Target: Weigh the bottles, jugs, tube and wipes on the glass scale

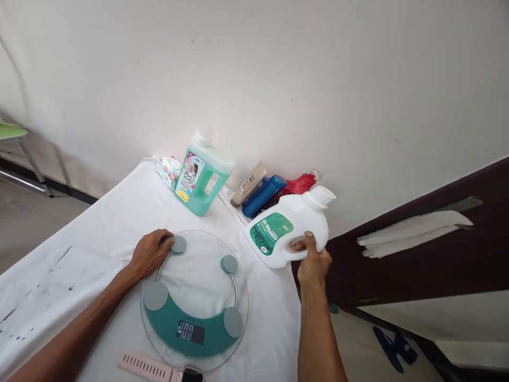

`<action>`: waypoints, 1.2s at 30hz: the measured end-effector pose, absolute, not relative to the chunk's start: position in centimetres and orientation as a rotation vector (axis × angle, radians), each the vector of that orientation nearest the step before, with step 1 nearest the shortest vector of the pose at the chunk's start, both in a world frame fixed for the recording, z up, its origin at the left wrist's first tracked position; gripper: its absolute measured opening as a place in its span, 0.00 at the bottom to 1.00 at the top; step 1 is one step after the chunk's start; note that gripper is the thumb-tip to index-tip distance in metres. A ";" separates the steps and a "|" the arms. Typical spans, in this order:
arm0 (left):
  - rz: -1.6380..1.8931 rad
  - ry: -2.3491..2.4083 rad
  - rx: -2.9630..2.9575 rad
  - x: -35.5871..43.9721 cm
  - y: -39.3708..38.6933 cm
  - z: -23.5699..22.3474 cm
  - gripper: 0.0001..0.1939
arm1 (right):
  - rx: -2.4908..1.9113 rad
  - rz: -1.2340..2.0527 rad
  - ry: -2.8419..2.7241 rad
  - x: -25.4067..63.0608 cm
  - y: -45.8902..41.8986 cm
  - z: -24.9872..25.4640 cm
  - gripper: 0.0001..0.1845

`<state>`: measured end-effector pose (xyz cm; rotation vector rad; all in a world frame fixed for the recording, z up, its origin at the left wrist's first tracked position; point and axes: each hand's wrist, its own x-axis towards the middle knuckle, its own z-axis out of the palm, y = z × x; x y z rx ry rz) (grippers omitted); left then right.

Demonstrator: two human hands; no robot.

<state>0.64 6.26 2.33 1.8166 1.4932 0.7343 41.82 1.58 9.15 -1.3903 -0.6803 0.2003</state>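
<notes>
My right hand (314,261) grips a white laundry detergent bottle (296,225) by its handle, tilted at the right of the white-clothed table, green label facing me. My left hand (153,252) rests at the upper left rim of a round glass bathroom scale (194,339), fingers bent and loose, tips by a grey foot pad (178,244). The scale's display (191,332) is lit with digits. Behind it stands a green detergent jug (202,178) with a white cap. A smartwatch with a pink strap (147,366) lies at the scale's front edge, partly out of view.
A wipes pack (167,172) lies left of the green jug. Beige tube (248,184), blue bottle (264,196) and red bottle (300,184) lean near the wall. A dark wooden panel with a white cloth (417,231) is at right; blue slippers (393,347) lie on the floor.
</notes>
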 end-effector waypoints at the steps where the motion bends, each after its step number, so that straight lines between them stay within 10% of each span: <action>1: 0.738 1.493 1.813 0.7 6.2 2.3 0.19 | -1.378 0.214 -0.681 41.7 1.8 9.1 0.33; 18: 0.718 1.521 1.822 0.7 6.2 2.2 0.17 | -1.133 0.281 -0.630 32.0 -9.3 16.4 0.31; 36: 0.723 1.520 1.880 0.7 6.3 1.4 0.14 | -1.054 0.577 -0.831 23.3 -5.3 11.6 0.34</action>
